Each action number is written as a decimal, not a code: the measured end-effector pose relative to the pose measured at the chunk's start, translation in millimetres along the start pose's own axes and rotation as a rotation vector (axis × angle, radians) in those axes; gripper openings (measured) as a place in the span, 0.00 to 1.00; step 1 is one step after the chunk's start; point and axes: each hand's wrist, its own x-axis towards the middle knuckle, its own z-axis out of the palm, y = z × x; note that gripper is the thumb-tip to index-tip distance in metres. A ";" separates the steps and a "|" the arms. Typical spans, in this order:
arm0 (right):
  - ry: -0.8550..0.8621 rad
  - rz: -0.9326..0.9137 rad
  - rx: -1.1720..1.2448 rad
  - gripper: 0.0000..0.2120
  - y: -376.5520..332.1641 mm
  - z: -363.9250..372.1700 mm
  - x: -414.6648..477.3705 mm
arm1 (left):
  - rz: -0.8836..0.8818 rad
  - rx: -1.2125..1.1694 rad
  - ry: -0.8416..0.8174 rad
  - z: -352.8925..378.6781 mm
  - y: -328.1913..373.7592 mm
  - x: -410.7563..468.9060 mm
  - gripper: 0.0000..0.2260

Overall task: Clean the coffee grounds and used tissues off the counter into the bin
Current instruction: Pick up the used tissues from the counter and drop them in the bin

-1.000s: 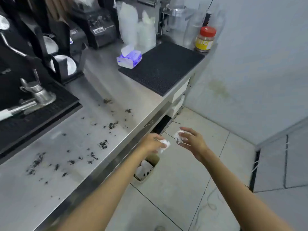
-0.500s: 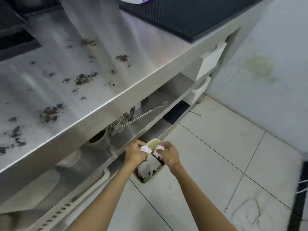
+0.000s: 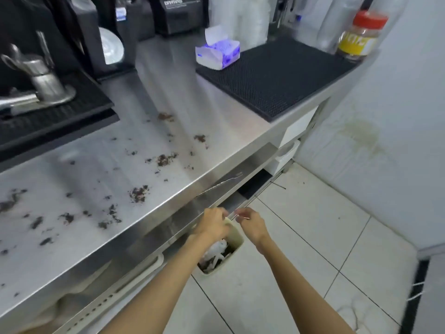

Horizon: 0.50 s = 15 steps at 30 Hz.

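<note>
Dark coffee grounds (image 3: pixel 138 194) lie scattered over the steel counter (image 3: pixel 216 121). A small cream bin (image 3: pixel 238 239) stands on the floor below the counter's front edge, with crumpled white tissues (image 3: pixel 216 251) inside it. My left hand (image 3: pixel 213 224) hovers over the bin's far rim, fingers loosely curled. My right hand (image 3: pixel 251 225) is just right of it, fingers relaxed. No tissue shows in either hand.
A tissue pack (image 3: pixel 218 53) sits at the back beside a black rubber mat (image 3: pixel 277 75). A red-lidded jar (image 3: pixel 358 37) stands at the right end. Coffee machines and a drip tray (image 3: pixel 48 116) fill the left. A lower shelf runs under the counter.
Both hands held white tissues over the bin half a second ago. Now the tissues are out of my hands and lie in the bin. The view has lifted back up to the counter.
</note>
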 end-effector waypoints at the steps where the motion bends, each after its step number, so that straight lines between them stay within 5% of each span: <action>1: -0.003 -0.026 -0.026 0.13 -23.0 -11.7 -11.6 | 0.018 0.010 -0.020 -16.1 18.0 -12.4 0.15; 9: -0.064 -0.229 -0.425 0.09 -213.8 -76.3 -86.6 | 0.085 0.069 0.102 -168.8 123.4 -105.8 0.08; 15: -0.136 -0.438 -0.449 0.08 -315.3 -16.5 -121.2 | -0.033 0.077 0.276 -290.6 64.4 -161.0 0.07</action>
